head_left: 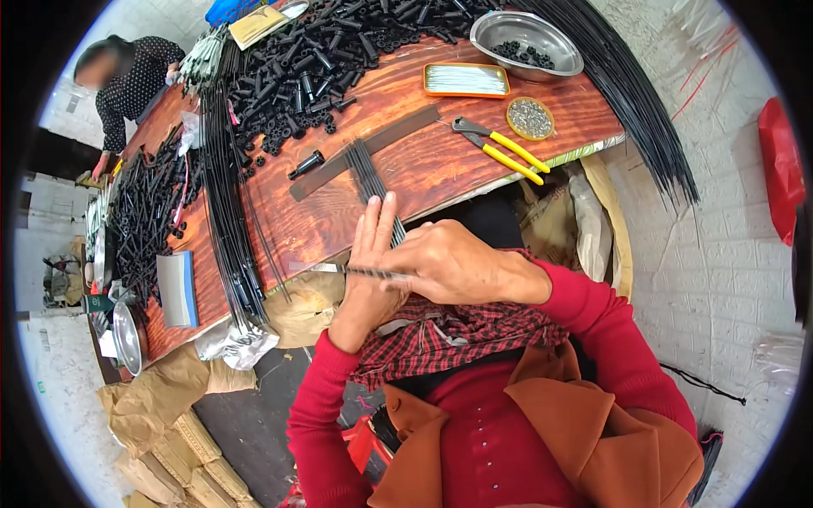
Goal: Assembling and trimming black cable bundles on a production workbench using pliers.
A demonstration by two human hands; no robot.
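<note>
1. The left hand (370, 269) is raised with its palm flat and its fingers straight and pressed together, pointing away from the body toward the wooden table (423, 161). Its forearm, in a red sleeve, rises from below.
2. The right hand (449, 261) comes across from the right, its wrist bent, knuckles up, and lies against the left palm. Its fingers are curled and pinched on a thin dark rod (373, 273) that lies crosswise over the left palm.
3. The rod's left end pokes out past the edge of the left hand; whether the left hand grips it or only backs it is hard to tell from this angle.
4. Both hands are together, just in front of the table's near edge, above a red checked cloth (457, 330) at the person's chest.
5. Just beyond the fingertips a small bundle of black rods (366, 169) lies on the table, crossing a flat dark strip (398, 135).
6. To the right lie yellow-handled pincers (508, 152), a round tin of small metal pieces (530, 118), an orange tray (466, 80) and a steel bowl (525, 38).
7. A heap of short black tubes (313, 59) covers the far side.
</note>
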